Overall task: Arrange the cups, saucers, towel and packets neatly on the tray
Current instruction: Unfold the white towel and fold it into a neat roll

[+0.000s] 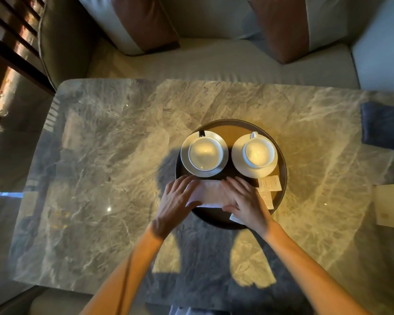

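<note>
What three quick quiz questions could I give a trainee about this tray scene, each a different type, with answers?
1. True or false: both cups sit on saucers on the tray.
2. Multiple choice: what do the two hands rest on? A) a cup B) the folded towel C) the blue cloth
3. Fill in: the packets lie to the ____ of the towel.

Key:
1. True: left cup, right cup.
2. B: left hand and right hand press the folded towel.
3. Right: packets.

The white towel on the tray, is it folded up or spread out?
Folded. The white cloth towel lies as a narrow flat rectangle on the round dark tray, pressed between the left hand and right hand.
</note>
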